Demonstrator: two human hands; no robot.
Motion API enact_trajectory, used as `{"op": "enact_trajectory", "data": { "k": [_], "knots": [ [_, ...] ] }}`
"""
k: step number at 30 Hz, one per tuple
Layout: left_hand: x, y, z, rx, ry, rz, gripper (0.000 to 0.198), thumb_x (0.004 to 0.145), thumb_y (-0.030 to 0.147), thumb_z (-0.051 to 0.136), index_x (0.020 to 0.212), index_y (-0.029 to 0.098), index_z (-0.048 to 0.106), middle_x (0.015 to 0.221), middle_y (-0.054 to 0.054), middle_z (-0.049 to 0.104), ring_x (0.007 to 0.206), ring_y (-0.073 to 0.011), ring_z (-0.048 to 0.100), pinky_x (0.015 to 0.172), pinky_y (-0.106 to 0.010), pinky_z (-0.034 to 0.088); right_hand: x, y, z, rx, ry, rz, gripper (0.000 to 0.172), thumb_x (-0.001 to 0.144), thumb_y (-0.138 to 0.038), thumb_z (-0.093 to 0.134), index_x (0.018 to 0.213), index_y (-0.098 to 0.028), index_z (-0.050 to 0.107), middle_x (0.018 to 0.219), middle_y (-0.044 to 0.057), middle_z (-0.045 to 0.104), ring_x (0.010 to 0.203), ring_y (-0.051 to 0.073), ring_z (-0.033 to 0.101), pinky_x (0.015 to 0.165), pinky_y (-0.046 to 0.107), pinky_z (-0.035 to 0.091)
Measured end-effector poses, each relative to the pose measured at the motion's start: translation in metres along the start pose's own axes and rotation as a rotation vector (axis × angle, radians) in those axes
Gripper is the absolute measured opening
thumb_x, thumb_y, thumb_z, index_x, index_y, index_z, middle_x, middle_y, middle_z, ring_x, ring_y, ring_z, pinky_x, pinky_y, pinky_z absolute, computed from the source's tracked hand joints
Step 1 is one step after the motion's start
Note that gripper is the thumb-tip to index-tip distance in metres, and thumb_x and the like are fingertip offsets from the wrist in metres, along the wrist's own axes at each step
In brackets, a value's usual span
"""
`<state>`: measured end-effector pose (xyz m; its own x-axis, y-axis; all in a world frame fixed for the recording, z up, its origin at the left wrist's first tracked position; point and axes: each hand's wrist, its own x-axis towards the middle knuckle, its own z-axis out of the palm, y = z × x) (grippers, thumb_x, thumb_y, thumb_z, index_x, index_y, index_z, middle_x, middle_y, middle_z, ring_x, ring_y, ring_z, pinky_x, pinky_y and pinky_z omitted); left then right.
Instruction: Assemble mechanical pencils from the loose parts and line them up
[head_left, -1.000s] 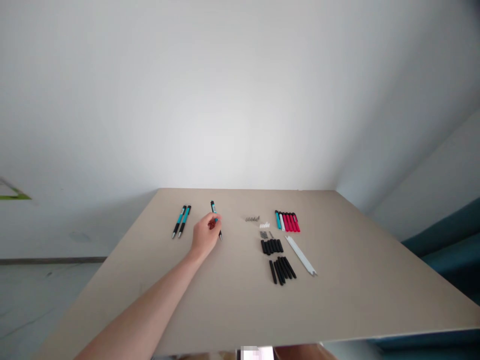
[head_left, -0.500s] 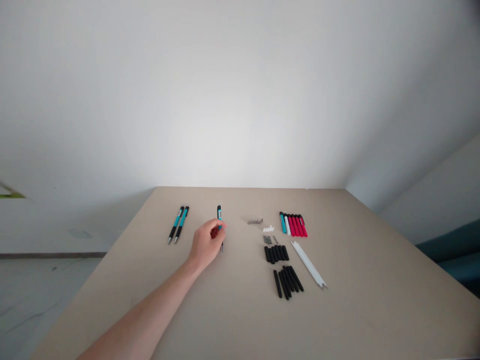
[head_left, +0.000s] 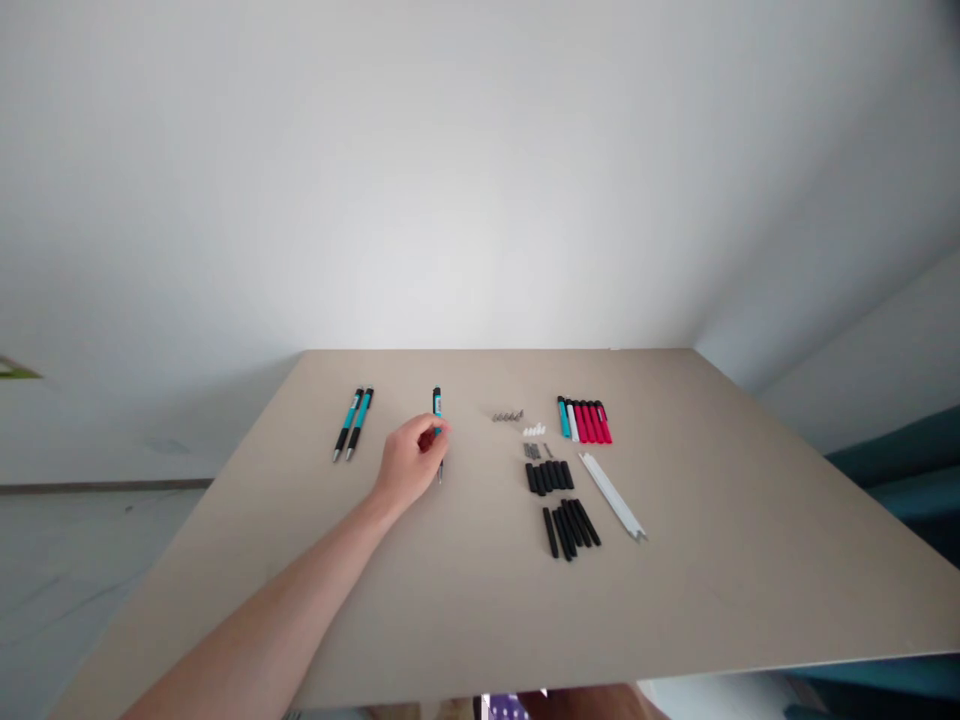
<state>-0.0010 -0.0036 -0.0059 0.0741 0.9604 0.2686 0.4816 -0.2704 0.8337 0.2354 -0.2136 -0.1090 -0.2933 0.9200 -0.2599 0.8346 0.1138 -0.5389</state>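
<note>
Teal and black, the pen (head_left: 437, 405) sits pinched in your left hand (head_left: 411, 458). Your fingers are curled shut around its middle, its cap end points away toward the wall, and its metal tip pokes out below your hand. Whether the tip touches the beige table (head_left: 712, 560) cannot be told. Your forearm reaches out straight from the lower left, with the back of the hand up. Two matching pens (head_left: 352, 424) lie side by side to the left, apart from your hand. Black sleeves (head_left: 550, 477), red barrels (head_left: 592, 422) and a white strip (head_left: 611, 495) lie to the right. Your right hand is out of view.
</note>
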Motion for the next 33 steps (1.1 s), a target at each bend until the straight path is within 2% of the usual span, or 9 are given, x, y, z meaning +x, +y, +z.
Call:
{"op": "enact_trajectory", "data": {
  "k": [3, 5, 10, 13, 16, 21, 28, 33],
  "knots": [
    [0.0, -0.001, 0.0, 0.001, 0.004, 0.004, 0.014, 0.077, 0.02, 0.052, 0.081, 0.018, 0.064, 0.06, 0.004, 0.051, 0.053, -0.0095, 0.045, 0.051, -0.018, 0.035, 0.004, -0.009, -0.012, 0.013, -0.108, 0.005, 0.029, 0.078, -0.029, 0.053, 0.102, -0.031, 0.07, 0.096, 0.0, 0.074, 0.095, 0.025, 0.064, 0.08, 0.029, 0.051],
    [0.0, -0.002, 0.0, 0.001, 0.005, 0.005, 0.014, 0.077, 0.019, 0.052, 0.082, 0.018, 0.064, 0.06, 0.004, 0.051, 0.053, -0.0096, 0.045, 0.051, -0.018, 0.035, 0.004, -0.016, -0.019, -0.017, -0.12, -0.02, 0.031, 0.079, -0.027, 0.052, 0.104, -0.031, 0.07, 0.098, 0.001, 0.073, 0.099, 0.026, 0.063, 0.083, 0.03, 0.049],
    [0.0, -0.002, 0.0, -0.002, 0.008, 0.006, 0.013, 0.076, 0.017, 0.052, 0.081, 0.018, 0.065, 0.061, 0.004, 0.052, 0.053, -0.0098, 0.046, 0.051, -0.018, 0.035, 0.0, -0.022, -0.02, -0.117, -0.043, 0.036, 0.025, 0.078, -0.03, 0.054, 0.096, -0.031, 0.071, 0.096, 0.001, 0.073, 0.095, 0.026, 0.064, 0.08, 0.032, 0.05],
    [0.0, -0.001, 0.0, -0.002, 0.016, 0.004, 0.013, 0.076, 0.017, 0.052, 0.081, 0.018, 0.064, 0.06, 0.004, 0.051, 0.053, -0.0098, 0.046, 0.051, -0.018, 0.035, 0.0, -0.016, -0.013, -0.179, -0.047, 0.001, 0.027, 0.08, -0.033, 0.052, 0.1, -0.033, 0.07, 0.091, 0.001, 0.074, 0.087, 0.026, 0.067, 0.074, 0.032, 0.052],
    [0.0, 0.0, 0.0, 0.0, 0.022, 0.003, 0.013, 0.076, 0.017, 0.052, 0.08, 0.018, 0.064, 0.059, 0.004, 0.05, 0.053, -0.0097, 0.045, 0.051, -0.018, 0.035, 0.001, -0.01, -0.005, -0.234, 0.003, -0.037, 0.028, 0.08, -0.034, 0.053, 0.103, -0.032, 0.069, 0.091, 0.003, 0.074, 0.086, 0.026, 0.067, 0.071, 0.032, 0.053],
    [0.0, 0.0, -0.001, 0.002, 0.023, 0.004, 0.014, 0.075, 0.016, 0.052, 0.081, 0.018, 0.065, 0.059, 0.004, 0.05, 0.052, -0.0096, 0.045, 0.051, -0.019, 0.035, 0.002, -0.009, -0.001, -0.26, 0.107, -0.119, 0.028, 0.078, -0.032, 0.056, 0.103, -0.03, 0.068, 0.095, 0.002, 0.074, 0.093, 0.026, 0.066, 0.074, 0.03, 0.054],
    [0.0, -0.004, 0.001, 0.001, 0.026, 0.001, 0.015, 0.075, 0.016, 0.051, 0.082, 0.018, 0.065, 0.059, 0.005, 0.05, 0.052, -0.0095, 0.046, 0.051, -0.019, 0.036, 0.007, -0.01, -0.013, -0.28, 0.204, -0.34, 0.027, 0.076, -0.018, 0.057, 0.093, -0.032, 0.071, 0.084, -0.003, 0.075, 0.096, 0.025, 0.065, 0.087, 0.032, 0.051],
    [0.001, -0.004, 0.001, 0.004, 0.028, 0.002, 0.015, 0.075, 0.016, 0.052, 0.081, 0.018, 0.065, 0.06, 0.004, 0.052, 0.052, -0.0095, 0.046, 0.05, -0.018, 0.036, 0.006, -0.015, -0.013, -0.269, 0.246, -0.286, 0.024, 0.077, -0.028, 0.057, 0.097, -0.031, 0.071, 0.09, -0.001, 0.075, 0.099, 0.026, 0.064, 0.087, 0.032, 0.051]
  ]
}}
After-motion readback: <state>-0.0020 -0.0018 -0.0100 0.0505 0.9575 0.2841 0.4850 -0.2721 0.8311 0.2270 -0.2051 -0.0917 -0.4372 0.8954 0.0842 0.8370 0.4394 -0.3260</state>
